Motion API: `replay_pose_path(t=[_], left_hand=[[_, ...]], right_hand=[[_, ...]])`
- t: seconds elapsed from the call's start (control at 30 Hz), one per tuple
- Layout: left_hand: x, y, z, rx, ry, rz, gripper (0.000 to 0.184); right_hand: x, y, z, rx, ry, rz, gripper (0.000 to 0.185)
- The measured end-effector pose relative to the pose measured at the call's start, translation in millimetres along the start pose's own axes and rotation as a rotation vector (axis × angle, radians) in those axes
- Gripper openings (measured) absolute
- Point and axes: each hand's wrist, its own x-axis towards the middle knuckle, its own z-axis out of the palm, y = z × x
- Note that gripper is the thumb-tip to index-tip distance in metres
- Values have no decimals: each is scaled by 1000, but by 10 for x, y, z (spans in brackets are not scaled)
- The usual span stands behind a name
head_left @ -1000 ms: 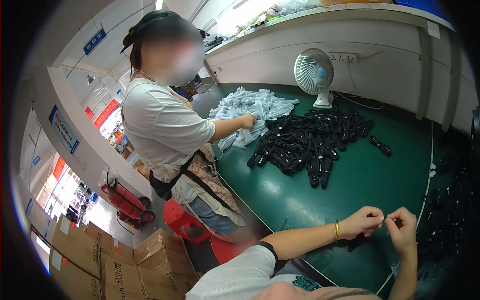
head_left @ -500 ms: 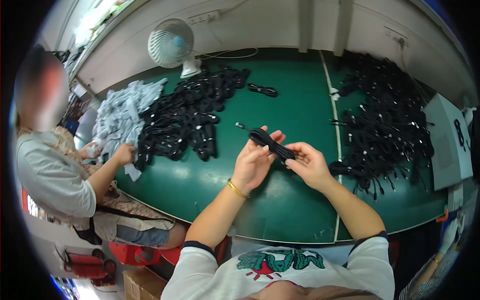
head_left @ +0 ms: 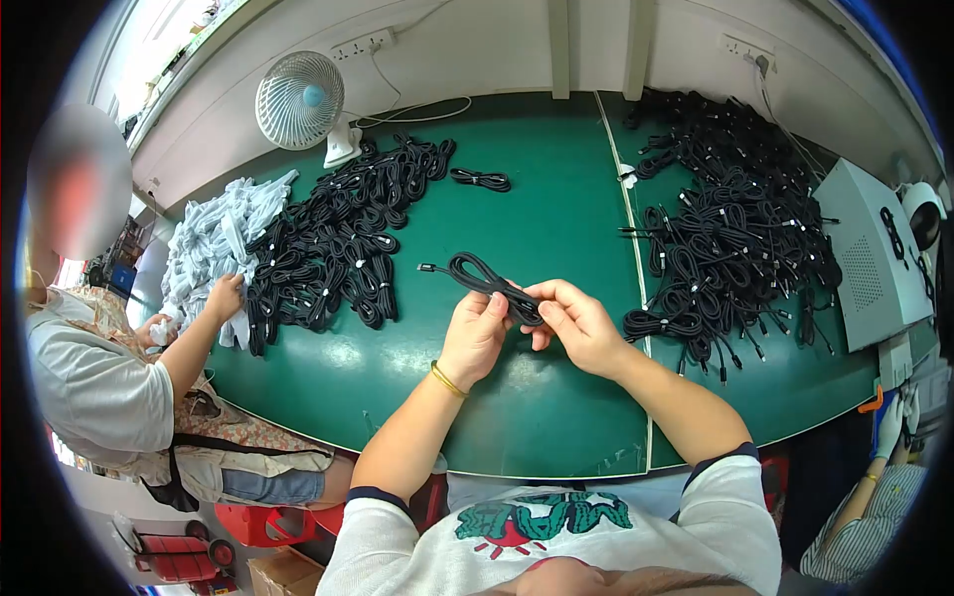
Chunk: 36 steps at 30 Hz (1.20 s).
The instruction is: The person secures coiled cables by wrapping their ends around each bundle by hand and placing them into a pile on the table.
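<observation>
A coiled black cable (head_left: 477, 270) is held over the green table (head_left: 517, 417), its loops pointing up and left and one connector end sticking out at the left. My left hand (head_left: 475, 336) grips the middle of the bundle between thumb and fingers. Around the bundle's right end, my right hand (head_left: 578, 323) is closed, thumb on top. The fingertips of both hands are partly hidden behind the cable and each other. A single coiled cable (head_left: 481, 180) lies farther back on the table.
Many bundled cables (head_left: 338, 243) are heaped at left, beside pale bags (head_left: 214, 233) that a co-worker (head_left: 109, 368) handles. A large cable pile (head_left: 740, 233) covers the right side, next to a grey box (head_left: 874, 253). A fan (head_left: 301, 104) stands at the back left. Another person's gloved hand (head_left: 887, 427) shows at right.
My left hand's fingers, spread under the cable before, now close on it with the thumb on top. The view has shifted, so the table's things appear farther left.
</observation>
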Motion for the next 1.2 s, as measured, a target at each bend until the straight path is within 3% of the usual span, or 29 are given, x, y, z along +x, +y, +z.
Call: replay_pose_path(t=[0.1,0.17,0.2,0.27,0.5,0.67,0.83,0.87,0.97,1.07,1.17,1.2], left_hand=[[-2,3,28,1,6,-10,20],[13,-24,42,4,66,-34,19],[28,-54,43,14,121,-50,19],[41,-55,61,128,181,-80,19],[56,-118,28,62,218,-196,23],[64,-112,85,152,233,-104,16],[12,-51,68,670,192,66,23],[15,-101,53,622,166,150,27],[-3,-34,299,-84,134,38,28],[12,-142,282,-143,262,-17,17],[36,-199,193,-71,357,-81,28],[63,-193,219,-84,445,-60,28]], right_hand=[[-15,-60,20,-13,17,-1,21],[-1,-133,13,-302,66,66,17],[4,-119,12,-300,54,63,17],[7,-64,22,-1075,269,-487,19],[6,-73,42,-1088,169,-514,21],[-7,-113,65,-1139,263,-537,18],[14,-33,6,-1157,293,-603,16],[5,-34,17,-1131,266,-580,18],[-7,6,113,-1065,278,-551,19],[-24,67,230,-1070,273,-602,18],[-13,162,205,-1119,185,-597,15],[-31,171,192,-1193,143,-475,11]])
